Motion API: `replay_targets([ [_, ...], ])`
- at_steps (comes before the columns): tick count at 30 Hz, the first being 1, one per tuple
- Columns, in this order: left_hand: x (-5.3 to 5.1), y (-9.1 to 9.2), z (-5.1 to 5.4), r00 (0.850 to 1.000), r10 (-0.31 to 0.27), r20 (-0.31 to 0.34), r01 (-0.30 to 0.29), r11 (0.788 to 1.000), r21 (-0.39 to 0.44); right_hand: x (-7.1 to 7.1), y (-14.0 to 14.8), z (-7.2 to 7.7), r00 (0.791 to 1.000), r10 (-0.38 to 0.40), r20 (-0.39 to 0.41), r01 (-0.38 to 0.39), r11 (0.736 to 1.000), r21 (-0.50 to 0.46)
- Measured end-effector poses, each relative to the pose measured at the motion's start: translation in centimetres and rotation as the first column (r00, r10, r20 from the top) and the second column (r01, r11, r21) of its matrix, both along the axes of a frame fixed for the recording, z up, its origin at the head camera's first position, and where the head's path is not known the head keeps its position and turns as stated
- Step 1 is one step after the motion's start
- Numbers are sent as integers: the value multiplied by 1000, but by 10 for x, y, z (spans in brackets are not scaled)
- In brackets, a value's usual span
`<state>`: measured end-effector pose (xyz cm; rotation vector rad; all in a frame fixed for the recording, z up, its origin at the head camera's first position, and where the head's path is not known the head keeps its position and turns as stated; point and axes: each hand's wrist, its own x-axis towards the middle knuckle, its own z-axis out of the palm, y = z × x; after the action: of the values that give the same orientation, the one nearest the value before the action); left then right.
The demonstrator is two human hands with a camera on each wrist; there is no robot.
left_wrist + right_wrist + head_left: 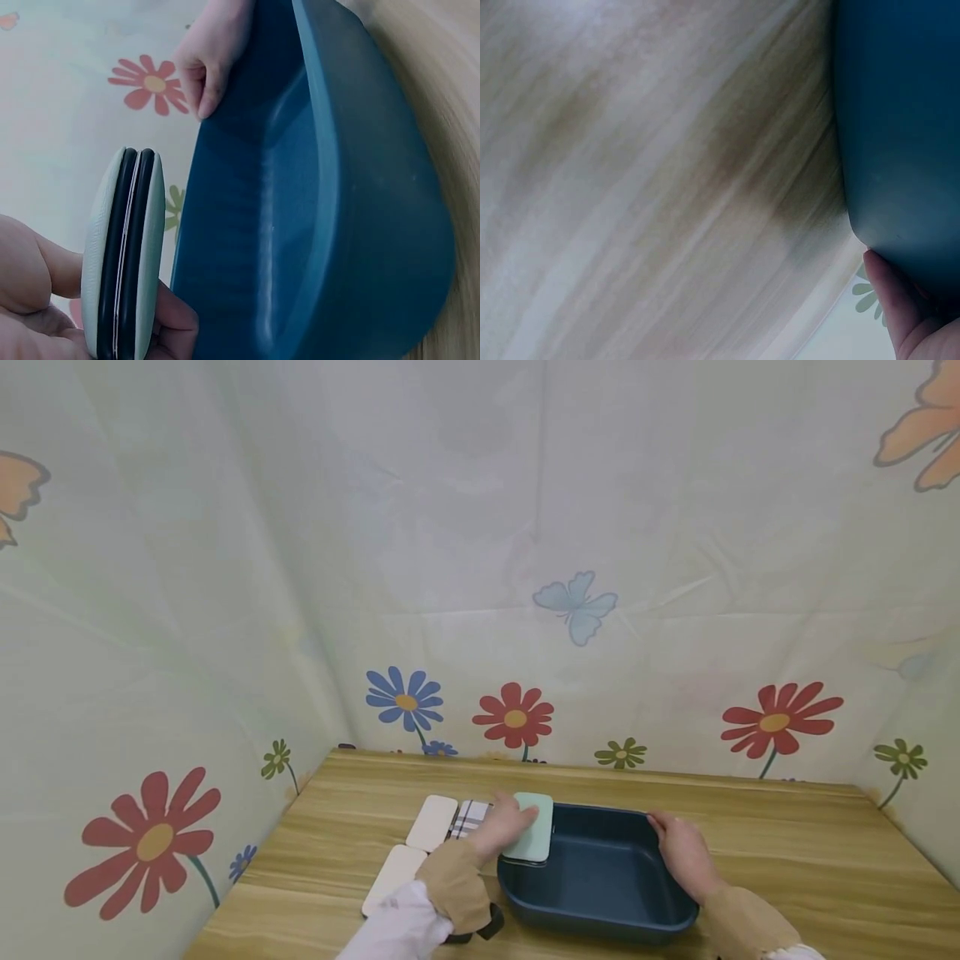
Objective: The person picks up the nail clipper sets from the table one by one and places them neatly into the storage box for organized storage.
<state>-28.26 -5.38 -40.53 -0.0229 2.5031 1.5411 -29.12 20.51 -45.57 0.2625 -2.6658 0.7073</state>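
My left hand (pixel 506 825) pinches a pale green rounded clamshell case (pixel 536 832) over the left rim of a dark blue rectangular basin (pixel 600 881). In the left wrist view the case (pixel 102 240) stands on edge, showing two pale halves with black rims and a thin seam; thumb and fingers lie on its two sides. My right hand (pixel 686 852) grips the basin's rim at the far right corner. The right wrist view shows its fingers (pixel 892 296) against the basin's outer wall (pixel 900 142).
Left of the basin, two cream rounded cases (pixel 432 823) and a plaid one (pixel 471 818) lie on the wood-grain table (pixel 300 860); my left arm partly covers the nearer cream case. A flower-printed curtain (pixel 450 527) hangs behind and beside the table.
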Motion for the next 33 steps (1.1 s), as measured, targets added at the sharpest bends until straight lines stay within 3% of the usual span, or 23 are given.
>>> replay_targets([
  [4,1,5,-2,1000,-9,-14,9,1000,-5,1,-1,0,1000,1,-4,-1,1000,0],
  [11,4,10,-5,998,-36,-53,29,992,-124,1,-1,-1,1000,-3,-10,3,1000,4],
  [14,-5,12,-17,996,-32,-86,15,981,-196,1,-1,-1,1000,-2,-9,2,1000,2],
  [15,-10,13,-25,995,-36,-95,14,973,-231,1,-2,-1,1000,-4,-12,4,1000,3],
  [18,-54,12,-83,986,-97,-132,43,932,-361,2,-2,1,1000,-6,-13,6,1000,6],
  [19,-69,12,-104,979,-131,-159,54,907,-417,3,-2,1,1000,-7,-13,7,1000,7],
  [20,-83,12,-123,974,-157,-165,62,878,-474,3,-3,2,1000,-8,-13,8,1000,8],
  [22,-107,11,-152,967,-191,-170,77,851,-520,4,-3,2,1000,-10,-13,10,1000,9],
  [23,-98,13,-142,969,-182,-166,66,840,-539,4,-3,3,1000,-10,-14,11,1000,10],
  [24,-92,14,-133,974,-172,-147,70,848,-526,5,-4,3,1000,-11,-16,12,1000,11],
  [27,-59,17,-86,990,-125,-72,76,874,-480,4,-4,2,1000,-11,-22,11,1000,17],
  [29,-44,18,-68,991,-120,-64,77,883,-463,4,-4,2,1000,-8,-23,9,1000,19],
  [31,-61,17,-91,987,-147,-68,94,860,-502,3,-4,1,1000,-6,-16,6,1000,20],
  [32,-75,17,-110,978,-180,-102,95,828,-553,3,-4,1,1000,-4,-14,4,1000,19],
  [33,-91,19,-134,980,-170,-103,82,816,-572,3,-4,1,1000,-2,-12,3,1000,19],
])
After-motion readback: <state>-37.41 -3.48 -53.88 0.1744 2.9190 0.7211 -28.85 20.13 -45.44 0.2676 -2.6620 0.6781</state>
